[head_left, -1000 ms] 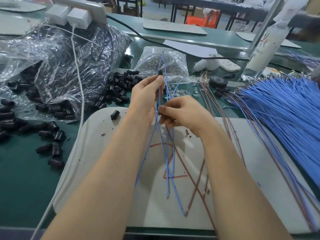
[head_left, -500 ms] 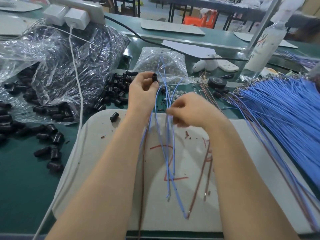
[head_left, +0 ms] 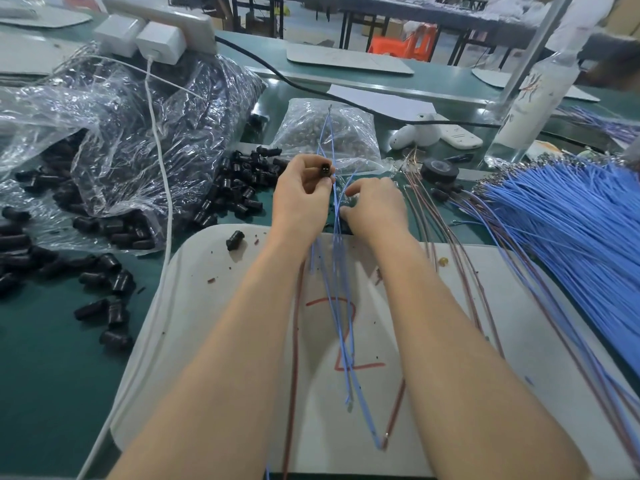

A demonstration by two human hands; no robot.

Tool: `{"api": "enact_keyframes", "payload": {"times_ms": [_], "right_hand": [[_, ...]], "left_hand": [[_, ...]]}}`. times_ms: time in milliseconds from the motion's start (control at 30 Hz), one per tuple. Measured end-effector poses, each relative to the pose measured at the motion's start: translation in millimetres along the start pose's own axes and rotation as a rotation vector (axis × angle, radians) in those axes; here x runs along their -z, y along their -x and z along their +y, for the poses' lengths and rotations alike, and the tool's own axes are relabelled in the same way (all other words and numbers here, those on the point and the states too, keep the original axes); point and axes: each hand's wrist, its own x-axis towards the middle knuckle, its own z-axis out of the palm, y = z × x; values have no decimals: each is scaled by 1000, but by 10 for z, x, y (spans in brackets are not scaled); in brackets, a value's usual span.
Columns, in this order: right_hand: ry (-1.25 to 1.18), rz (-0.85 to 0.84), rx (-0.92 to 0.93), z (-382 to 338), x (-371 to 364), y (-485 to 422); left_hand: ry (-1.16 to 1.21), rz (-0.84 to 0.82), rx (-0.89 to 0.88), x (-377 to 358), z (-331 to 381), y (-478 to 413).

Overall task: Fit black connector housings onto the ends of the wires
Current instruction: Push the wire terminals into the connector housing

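My left hand (head_left: 302,192) pinches a small black connector housing (head_left: 325,170) between thumb and fingers, its open face turned toward me. Several thin blue wires (head_left: 333,271) run up between my hands, their tips rising above the housing. To the right, my right hand (head_left: 375,206) has its fingers curled around those blue wires just beyond the far edge of the white board (head_left: 214,341). A brown wire (head_left: 295,341) hangs down beside my left forearm. Loose black housings (head_left: 239,188) lie heaped to the left of my left hand.
A large blue wire bundle (head_left: 571,230) fans across the right. Clear plastic bags (head_left: 114,140) holding housings fill the left, and a small bag of terminals (head_left: 346,133) sits behind my hands. A black tape roll (head_left: 439,170), a white charger cable (head_left: 162,188) and one stray housing (head_left: 235,239) lie nearby.
Both hands have moved away from me toward the board's far edge. My left hand turned the housing so its open face shows. My right hand slid further along the blue wires.
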Motion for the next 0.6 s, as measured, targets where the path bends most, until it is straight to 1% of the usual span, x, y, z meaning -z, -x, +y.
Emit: {"api": "enact_keyframes", "payload": {"times_ms": [100, 167, 267, 333, 433, 533, 600], "right_hand": [[-28, 42, 29, -24, -33, -7], [7, 73, 35, -32, -62, -11], [64, 75, 46, -29, -92, -6], [25, 86, 36, -1, -58, -10], [-251, 132, 37, 75, 105, 27], [-583, 145, 132, 131, 284, 162], [-666, 167, 186, 143, 342, 258]], "left_hand": [[16, 10, 6, 2, -5, 0], [16, 6, 1, 1, -10, 0], [-12, -7, -10, 2, -14, 1], [-15, -14, -19, 3, -14, 8], [-33, -36, -34, -2, -10, 24], [-70, -80, -60, -17, 2, 41], [-103, -118, -79, -23, 19, 55]]}}
